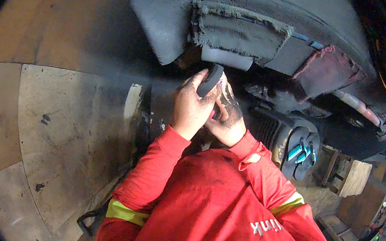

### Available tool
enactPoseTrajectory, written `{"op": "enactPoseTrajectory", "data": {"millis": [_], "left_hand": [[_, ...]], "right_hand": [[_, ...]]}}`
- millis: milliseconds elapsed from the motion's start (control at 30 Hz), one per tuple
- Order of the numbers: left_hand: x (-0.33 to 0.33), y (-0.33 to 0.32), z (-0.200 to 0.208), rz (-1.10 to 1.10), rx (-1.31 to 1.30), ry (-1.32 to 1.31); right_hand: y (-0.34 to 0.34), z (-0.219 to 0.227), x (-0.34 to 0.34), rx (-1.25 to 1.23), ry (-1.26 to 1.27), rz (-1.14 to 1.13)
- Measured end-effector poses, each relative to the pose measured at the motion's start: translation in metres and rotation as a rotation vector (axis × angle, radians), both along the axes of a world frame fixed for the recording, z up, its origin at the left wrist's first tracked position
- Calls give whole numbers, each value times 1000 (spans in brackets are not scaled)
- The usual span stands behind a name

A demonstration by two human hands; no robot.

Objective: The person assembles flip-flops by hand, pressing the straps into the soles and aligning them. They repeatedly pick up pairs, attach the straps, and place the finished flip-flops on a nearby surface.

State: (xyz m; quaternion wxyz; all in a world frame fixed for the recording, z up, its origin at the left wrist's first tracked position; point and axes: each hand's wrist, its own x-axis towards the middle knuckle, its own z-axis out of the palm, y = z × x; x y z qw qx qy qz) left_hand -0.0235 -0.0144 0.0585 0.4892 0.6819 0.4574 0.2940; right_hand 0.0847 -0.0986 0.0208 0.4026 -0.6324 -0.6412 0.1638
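Thick curved piece [210,80], matte black, smooth-edged, just above centre of the frame; gripped in left hand [192,104]; black-smudged right hand [229,110] curled alongside, grip unclear

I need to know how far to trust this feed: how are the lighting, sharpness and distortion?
Head view: left hand and right hand brightly lit and fairly clear; dark curved piece shows little surface detail; deep shadow beneath the grey cloth patch; a pale hazy streak left of the hands, cause unclear; seams between the brown boards bow with the fisheye; corners black.
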Motion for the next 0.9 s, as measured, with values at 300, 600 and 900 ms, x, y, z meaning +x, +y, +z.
{"op": "enactPoseTrajectory", "data": {"millis": [300,600,900], "left_hand": [[16,18,3,-1,70,277],[33,8,-6,83,50,116],[17,-11,16,88,161,-47]], "right_hand": [[5,10,21,-293,199,87],[11,1,49,-293,71,138],[-9,20,22,-184,-21,81]]}}
